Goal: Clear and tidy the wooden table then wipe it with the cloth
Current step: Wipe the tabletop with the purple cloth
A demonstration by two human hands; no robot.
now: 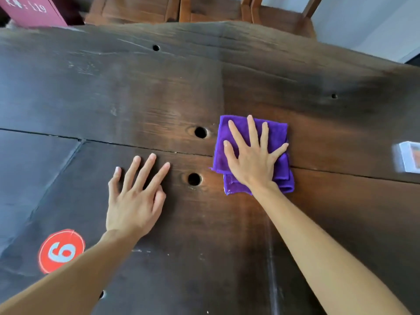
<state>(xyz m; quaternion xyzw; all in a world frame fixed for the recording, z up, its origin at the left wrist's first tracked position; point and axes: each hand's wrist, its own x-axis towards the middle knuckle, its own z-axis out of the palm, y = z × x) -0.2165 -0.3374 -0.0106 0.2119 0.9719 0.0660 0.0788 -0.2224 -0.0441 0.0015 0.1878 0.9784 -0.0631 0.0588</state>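
Now: one purple cloth under flat right hand; left hand flat on table.

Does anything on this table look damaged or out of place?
The wooden table is worn: round holes go into the top, a long crack runs between boards, and pale scratches show. A small blurred box lies at the right edge. The purple cloth lies folded under the right hand.
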